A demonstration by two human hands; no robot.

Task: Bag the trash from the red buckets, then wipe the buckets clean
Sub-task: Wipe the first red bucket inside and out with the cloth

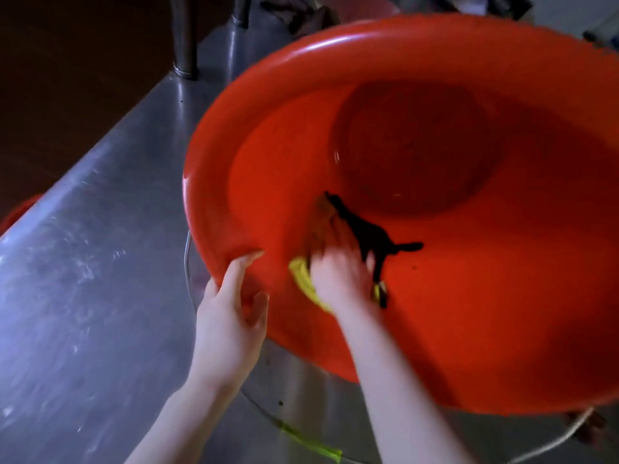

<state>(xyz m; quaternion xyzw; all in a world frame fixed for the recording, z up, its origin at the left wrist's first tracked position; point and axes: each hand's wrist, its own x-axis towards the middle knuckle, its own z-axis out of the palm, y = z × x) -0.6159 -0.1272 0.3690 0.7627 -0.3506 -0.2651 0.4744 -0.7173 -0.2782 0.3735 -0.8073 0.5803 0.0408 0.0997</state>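
**Cloth pressed inside a tilted red bucket**

Red bucket [452, 313] tipped up over a steel table [100, 262], mouth toward the camera. Left hand [231, 316] clamped on the bucket's near-left rim, fingertips hooked over the edge, palm against the outer wall. Right hand [341, 272] inside the bucket, low on its left inner wall, laid over a yellow cloth [301, 279] and pressing it to the plastic. Fingers blurred: curled round the cloth or flat on it, impossible to tell. Black strip [368, 234] just past those fingers, toward the bucket's bottom; part of the cloth or not, unclear. Below the bucket's near edge, a yellow-green scrap [318, 448] on the steel. Far left of the bucket, a second red rim [16, 212]. Beyond the bucket, a metal leg [184, 38].
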